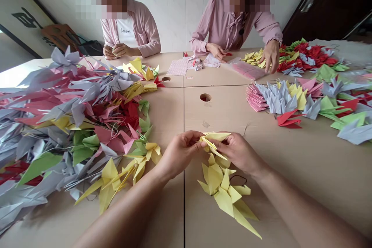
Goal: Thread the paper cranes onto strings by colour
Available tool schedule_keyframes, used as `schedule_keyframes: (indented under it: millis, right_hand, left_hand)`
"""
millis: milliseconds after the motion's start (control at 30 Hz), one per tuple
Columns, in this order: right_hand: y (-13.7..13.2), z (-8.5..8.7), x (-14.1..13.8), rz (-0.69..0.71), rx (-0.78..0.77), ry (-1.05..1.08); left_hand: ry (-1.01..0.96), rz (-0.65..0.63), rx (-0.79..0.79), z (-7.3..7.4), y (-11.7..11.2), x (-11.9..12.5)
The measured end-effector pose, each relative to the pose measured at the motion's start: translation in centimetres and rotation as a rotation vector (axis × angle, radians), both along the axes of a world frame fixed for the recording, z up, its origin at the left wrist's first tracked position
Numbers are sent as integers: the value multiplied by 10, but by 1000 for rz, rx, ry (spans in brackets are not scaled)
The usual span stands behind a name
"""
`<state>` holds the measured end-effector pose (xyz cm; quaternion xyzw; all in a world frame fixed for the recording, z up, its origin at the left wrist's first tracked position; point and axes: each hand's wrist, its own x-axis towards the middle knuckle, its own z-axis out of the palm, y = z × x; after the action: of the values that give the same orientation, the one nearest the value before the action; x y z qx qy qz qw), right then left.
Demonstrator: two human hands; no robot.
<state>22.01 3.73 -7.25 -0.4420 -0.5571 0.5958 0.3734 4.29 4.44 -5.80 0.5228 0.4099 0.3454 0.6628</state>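
Observation:
Between both hands is a yellow origami crane (213, 140) with a long pointed wing. My left hand (184, 151) pinches its left part between thumb and fingers. From the other side my right hand (236, 151) grips the same crane, its fingertips partly hidden behind the paper. Just below lies a string of yellow paper cranes (228, 193), with a dark thread loop (238, 180) beside it. Whether the held crane is threaded onto that string cannot be made out.
A large heap of strung paper cranes (78, 116) covers the table's left side. More cranes (290, 97) lie at the right. Across the table (162, 124) sit two people, one (130, 31) handling something small, the other (232, 27) near paper sheets (178, 67). A round hole (205, 97) pierces the tabletop.

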Motion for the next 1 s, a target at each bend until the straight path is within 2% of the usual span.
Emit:
schedule_keyframes:
  millis: [233,333,633,800,1000]
  right_hand:
    - [-2,4,-3,0,-129,131]
    - [-3,4,-3,-6,-170,169]
    - [-1,-1,-2,-35,-155,207]
    - [-1,3,-1,0,-168,228]
    - [-2,11,0,-3,-121,90]
  left_hand:
    - [21,21,30,0,0,0]
    - [-29,-14,8,0,0,1]
    - [39,-33,-20,1,0,0]
    - [-98,-18,-88,4,-2,0]
    - [-213,-31,-118,2,0,-3]
